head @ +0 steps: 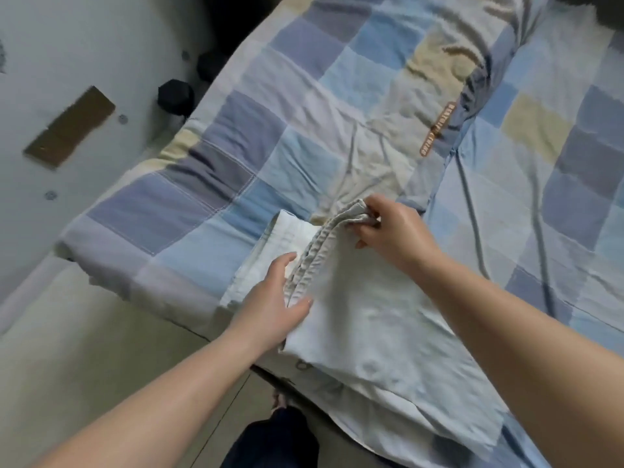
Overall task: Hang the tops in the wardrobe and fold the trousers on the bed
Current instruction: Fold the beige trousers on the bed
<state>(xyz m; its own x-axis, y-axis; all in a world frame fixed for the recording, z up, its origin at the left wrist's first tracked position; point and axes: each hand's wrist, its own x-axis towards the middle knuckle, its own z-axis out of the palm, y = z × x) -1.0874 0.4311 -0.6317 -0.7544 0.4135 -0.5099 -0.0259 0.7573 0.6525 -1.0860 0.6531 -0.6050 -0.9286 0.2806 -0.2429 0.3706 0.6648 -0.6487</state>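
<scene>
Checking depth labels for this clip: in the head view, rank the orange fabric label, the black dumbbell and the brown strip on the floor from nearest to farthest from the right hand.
From the right hand, which grips the trousers' waistband:
1. Orange fabric label, up the bed on the patchwork quilt.
2. Black dumbbell, on the floor off the bed's left edge.
3. Brown strip, far left on the floor.

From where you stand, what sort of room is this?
Most likely a bedroom. A bed takes up most of the view, covered by a blue and cream checked quilt. Pale trousers lie on it while the left hand and right hand fold them. Dark dumbbells sit on the floor beside it.
</scene>
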